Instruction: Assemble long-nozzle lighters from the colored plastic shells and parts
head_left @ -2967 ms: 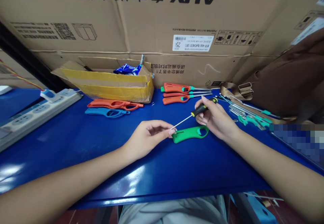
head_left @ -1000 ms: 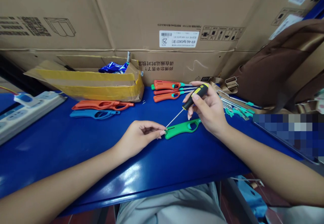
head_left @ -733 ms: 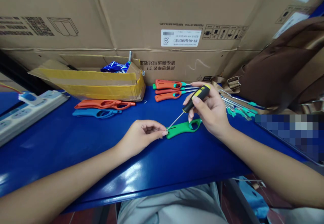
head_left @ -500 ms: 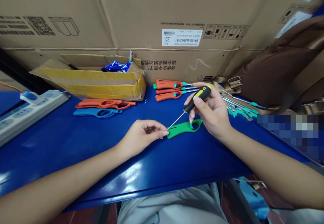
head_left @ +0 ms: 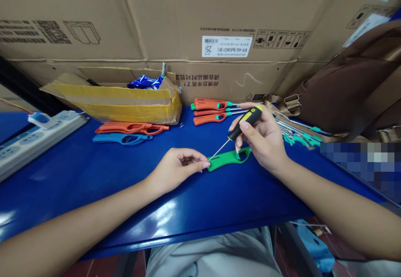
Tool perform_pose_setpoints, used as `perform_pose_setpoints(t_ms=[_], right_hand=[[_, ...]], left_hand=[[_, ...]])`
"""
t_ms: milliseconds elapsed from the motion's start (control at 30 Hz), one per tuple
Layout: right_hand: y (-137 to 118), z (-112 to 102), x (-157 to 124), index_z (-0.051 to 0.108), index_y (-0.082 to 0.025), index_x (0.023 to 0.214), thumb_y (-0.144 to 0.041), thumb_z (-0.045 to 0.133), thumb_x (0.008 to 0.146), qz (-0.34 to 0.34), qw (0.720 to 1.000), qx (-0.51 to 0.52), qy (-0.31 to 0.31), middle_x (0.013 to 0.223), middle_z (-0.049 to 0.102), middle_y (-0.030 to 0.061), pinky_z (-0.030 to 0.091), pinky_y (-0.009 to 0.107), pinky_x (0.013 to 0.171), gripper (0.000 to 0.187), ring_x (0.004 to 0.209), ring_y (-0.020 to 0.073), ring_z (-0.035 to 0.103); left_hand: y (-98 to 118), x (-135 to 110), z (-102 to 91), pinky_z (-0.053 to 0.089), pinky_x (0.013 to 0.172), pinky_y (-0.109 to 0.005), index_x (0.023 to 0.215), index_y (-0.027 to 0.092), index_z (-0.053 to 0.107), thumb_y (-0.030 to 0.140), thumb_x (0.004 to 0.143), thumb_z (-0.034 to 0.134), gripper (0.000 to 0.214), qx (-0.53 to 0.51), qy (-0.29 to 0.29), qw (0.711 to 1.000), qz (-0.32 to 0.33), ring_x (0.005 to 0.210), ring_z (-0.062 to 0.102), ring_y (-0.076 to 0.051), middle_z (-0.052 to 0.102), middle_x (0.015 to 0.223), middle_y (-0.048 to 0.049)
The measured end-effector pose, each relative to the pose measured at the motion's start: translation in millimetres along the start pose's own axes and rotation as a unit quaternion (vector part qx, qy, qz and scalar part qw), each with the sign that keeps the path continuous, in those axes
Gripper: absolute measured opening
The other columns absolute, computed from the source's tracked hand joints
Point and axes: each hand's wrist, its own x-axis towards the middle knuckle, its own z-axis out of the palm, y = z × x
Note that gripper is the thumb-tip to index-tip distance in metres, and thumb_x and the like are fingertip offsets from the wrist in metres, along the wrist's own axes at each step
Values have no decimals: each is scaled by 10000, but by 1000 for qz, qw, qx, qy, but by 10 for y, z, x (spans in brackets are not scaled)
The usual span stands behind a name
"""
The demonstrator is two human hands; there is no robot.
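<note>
Right hand (head_left: 266, 139): grip closed round a screwdriver (head_left: 241, 129), tip obscured. Left hand (head_left: 178, 166): at left end of green lighter (head_left: 226, 159); hold cannot be told.

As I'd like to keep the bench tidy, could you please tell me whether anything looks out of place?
Two tiny pale slivers lie loose on the blue table near the taped box, seemingly stray, though too small to identify. The large carton also has upside-down printing.
</note>
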Motion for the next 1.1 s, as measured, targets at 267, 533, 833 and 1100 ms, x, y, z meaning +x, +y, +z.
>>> perform_pose_setpoints(t_ms=[267, 533, 833, 1100], right_hand=[[-13, 7, -13, 548, -302, 1195, -417, 731, 892, -25, 999, -28, -9, 867, 675, -3, 554, 297, 438, 372, 493, 121, 584], [-83, 6, -71, 422, -381, 1379, -452, 684, 925, -81, 992, -94, -38, 901, 696, 7, 537, 293, 468, 529, 555, 134, 611], [-86, 16, -101, 582, -350, 1206, -359, 837, 796, -138, 981, -138, -4, 1063, 665, 51, 589, 352, 513, 483, 675, 188, 678], [-78, -14, -146, 527, -356, 1373, -351, 724, 901, -110, 981, -152, -41, 986, 704, 53, 619, 404, 604, 511, 753, 225, 686]], left_hand=[[8, -10, 8, 538, 676, -224, 820, 152, 782, 287, 793, 783, 137, -1, -8, 1000, -2, 654, 652, -122, 759, 742, -28], [-48, -5, 5, 501, 638, -231, 851, 142, 778, 332, 805, 774, 195, 24, -14, 1000, 7, 650, 635, -129, 751, 754, -42], [-64, -24, 28, 468, 607, -226, 850, 148, 786, 350, 813, 762, 206, 85, -7, 996, 33, 630, 595, -126, 723, 724, -31], [-28, -52, 37, 460, 604, -212, 824, 159, 789, 325, 834, 743, 173, 156, -3, 983, 93, 625, 597, -117, 724, 720, -28]])
